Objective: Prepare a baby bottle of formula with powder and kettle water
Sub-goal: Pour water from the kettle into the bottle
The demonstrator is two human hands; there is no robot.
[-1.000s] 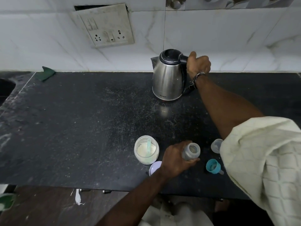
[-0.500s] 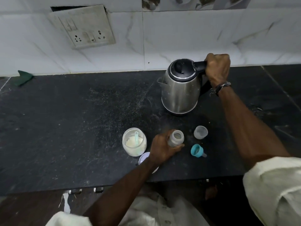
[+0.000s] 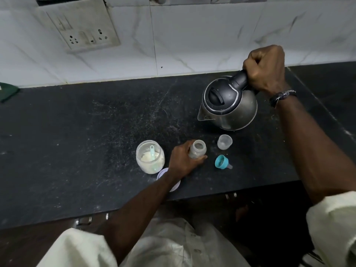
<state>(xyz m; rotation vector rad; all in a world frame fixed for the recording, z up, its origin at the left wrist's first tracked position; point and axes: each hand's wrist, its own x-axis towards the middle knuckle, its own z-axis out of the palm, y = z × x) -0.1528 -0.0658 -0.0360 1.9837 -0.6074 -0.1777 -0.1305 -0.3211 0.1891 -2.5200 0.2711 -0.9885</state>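
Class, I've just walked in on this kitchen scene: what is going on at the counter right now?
A person is making up a baby bottle. The right hand has a closed grip on the kettle handle, spout pointing toward the bottle. The left hand steadies the open bottle on the black counter. No water is pouring yet. An open jar of powder with a scoop in it stands left of the bottle; a clear cap and the teal teat ring lie to its right.

Kettle handle [image 3: 241, 81] mostly hidden inside right hand [image 3: 266, 71]; lid [image 3: 162, 173] half under left wrist; green cloth [image 3: 7, 91] cut by frame edge.
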